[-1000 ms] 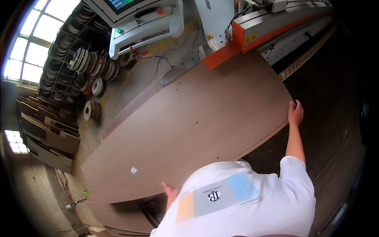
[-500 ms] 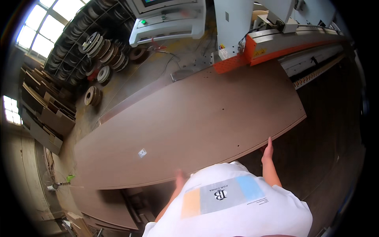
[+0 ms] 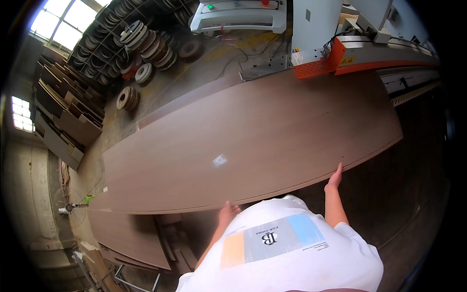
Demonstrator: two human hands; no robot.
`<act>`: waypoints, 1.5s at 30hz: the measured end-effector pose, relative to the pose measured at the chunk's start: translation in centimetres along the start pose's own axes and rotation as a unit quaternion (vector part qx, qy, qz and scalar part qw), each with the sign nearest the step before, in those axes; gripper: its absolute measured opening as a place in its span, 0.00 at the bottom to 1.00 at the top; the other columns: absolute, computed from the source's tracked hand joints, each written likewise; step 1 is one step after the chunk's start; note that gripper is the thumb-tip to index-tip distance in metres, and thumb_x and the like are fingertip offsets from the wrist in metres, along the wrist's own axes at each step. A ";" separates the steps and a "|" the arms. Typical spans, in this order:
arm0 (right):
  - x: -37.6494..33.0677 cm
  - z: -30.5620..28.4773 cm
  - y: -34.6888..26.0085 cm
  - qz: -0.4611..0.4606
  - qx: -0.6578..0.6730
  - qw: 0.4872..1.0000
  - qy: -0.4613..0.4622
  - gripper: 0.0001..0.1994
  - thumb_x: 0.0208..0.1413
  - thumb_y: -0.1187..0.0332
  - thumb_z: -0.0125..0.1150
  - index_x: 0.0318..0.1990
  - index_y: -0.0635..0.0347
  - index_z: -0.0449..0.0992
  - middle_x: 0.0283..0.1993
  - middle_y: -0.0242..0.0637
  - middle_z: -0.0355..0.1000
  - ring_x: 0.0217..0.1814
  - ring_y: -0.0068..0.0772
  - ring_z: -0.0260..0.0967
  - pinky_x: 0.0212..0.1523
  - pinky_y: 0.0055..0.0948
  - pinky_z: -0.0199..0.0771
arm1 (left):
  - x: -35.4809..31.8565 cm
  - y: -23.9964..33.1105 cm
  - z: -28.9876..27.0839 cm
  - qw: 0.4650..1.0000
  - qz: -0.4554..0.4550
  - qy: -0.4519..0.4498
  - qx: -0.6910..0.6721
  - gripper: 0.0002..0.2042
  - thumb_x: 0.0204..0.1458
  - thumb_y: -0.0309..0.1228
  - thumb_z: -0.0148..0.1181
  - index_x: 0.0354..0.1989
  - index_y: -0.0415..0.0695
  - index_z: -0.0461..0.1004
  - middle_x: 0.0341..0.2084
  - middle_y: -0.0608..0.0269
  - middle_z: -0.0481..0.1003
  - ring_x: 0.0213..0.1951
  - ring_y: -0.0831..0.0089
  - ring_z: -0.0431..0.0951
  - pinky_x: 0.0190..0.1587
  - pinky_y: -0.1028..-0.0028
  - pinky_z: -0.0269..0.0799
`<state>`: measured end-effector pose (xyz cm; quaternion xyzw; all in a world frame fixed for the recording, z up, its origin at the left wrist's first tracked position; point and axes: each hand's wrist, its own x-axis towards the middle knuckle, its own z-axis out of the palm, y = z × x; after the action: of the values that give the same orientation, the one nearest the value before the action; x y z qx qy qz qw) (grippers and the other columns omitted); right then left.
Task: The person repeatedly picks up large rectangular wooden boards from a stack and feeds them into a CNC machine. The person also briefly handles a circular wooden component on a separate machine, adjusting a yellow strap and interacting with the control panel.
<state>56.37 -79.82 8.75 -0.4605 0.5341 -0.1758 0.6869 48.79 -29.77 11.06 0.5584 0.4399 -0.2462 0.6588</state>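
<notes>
A long brown wood panel [image 3: 272, 141] lies across the middle, with a small white label [image 3: 220, 160] and a few small dark holes on its top face. My right hand [image 3: 334, 179] grips the near edge toward its right end, thumb up along the edge and the other fingers mostly hidden below. At the same edge, farther left, my left hand [image 3: 228, 212] is curled against the panel just beside my white shirt. The far right part of the panel reaches up to an orange guard [image 3: 318, 69] on a grey machine.
More brown panels [image 3: 129, 238] are stacked low at left, under the long panel's edge. Rolls of edge banding [image 3: 127, 99] stand on the floor beyond. Board offcuts [image 3: 65, 124] lean at far left, near a fan [image 3: 69, 208]. A machine console [image 3: 238, 19] is at the top.
The panel with its label and holes has slid to the right past my body. My left hand, blurred before, now shows plainly at the edge. The whole view has also shifted somewhat.
</notes>
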 end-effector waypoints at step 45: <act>-24.5 10.5 21.5 0.245 -0.218 0.882 -0.339 0.44 0.62 0.35 0.54 0.67 0.71 0.62 0.57 0.58 0.70 0.56 0.52 0.74 0.55 0.48 0.79 | 5.2 1.3 -19.4 0.984 0.143 -0.029 0.101 0.34 0.69 0.57 0.40 0.35 0.34 0.79 0.31 0.52 0.82 0.34 0.65 0.82 0.42 0.65 0.77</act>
<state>51.43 -46.12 5.21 -0.4844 0.3894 0.2856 0.7295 46.52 -10.05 7.52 0.6721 0.3090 -0.2082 0.6398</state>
